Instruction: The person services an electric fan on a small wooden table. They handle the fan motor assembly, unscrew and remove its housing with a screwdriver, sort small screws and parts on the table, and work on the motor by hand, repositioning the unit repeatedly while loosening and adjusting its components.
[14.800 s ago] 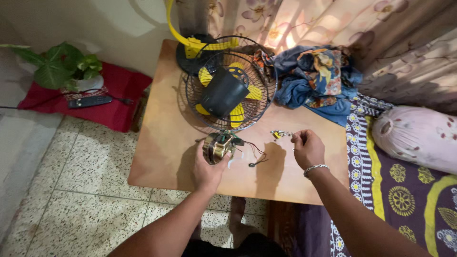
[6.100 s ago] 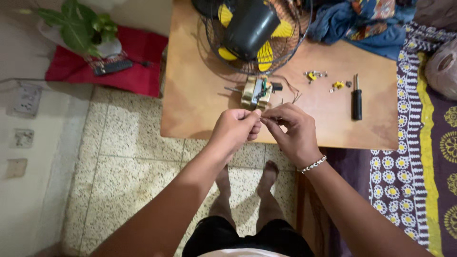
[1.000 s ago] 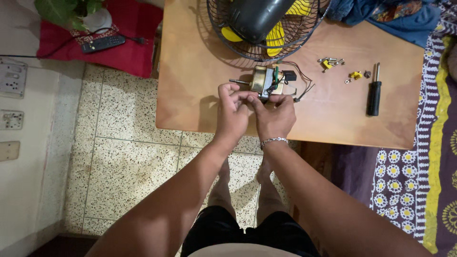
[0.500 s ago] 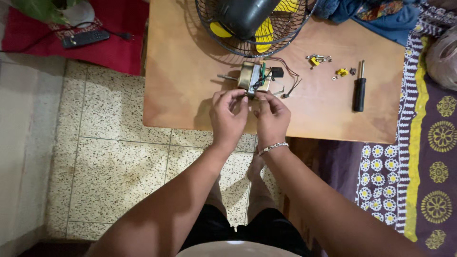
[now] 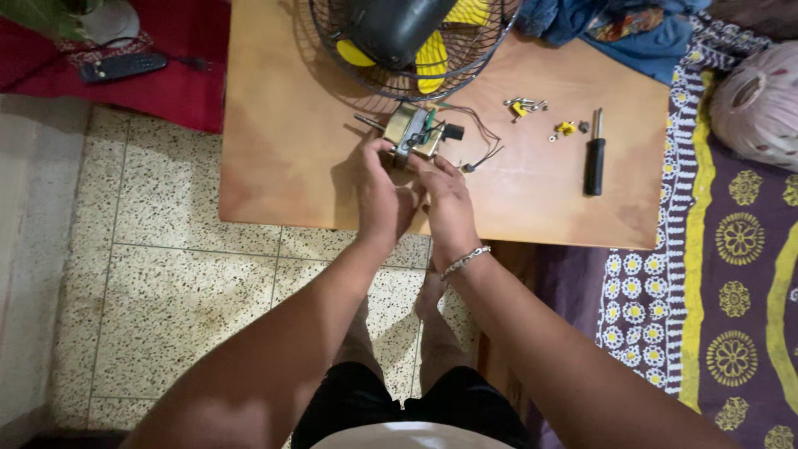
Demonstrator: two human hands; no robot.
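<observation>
A small metal fan motor (image 5: 413, 130) with green, red and black wires lies on the wooden table (image 5: 283, 158), just in front of a black-and-yellow table fan in a wire cage (image 5: 411, 37). My left hand (image 5: 382, 193) grips the motor's near end with the fingers curled around it. Close against it on the right, my right hand (image 5: 445, 199), a silver bracelet on its wrist, has its fingertips touching the motor's near edge. What the fingertips pinch is hidden.
A black-handled screwdriver (image 5: 594, 156) lies on the table's right side, with loose screws and small yellow parts (image 5: 532, 108) beyond it. Blue cloth (image 5: 632, 33) is heaped at the far right corner. A patterned bedspread (image 5: 731, 274) borders the right, a remote (image 5: 125, 66) on red cloth the left.
Both hands stayed together at the motor; over the last second they moved slightly closer onto it. Earlier the right hand was out among the small parts on the right.
</observation>
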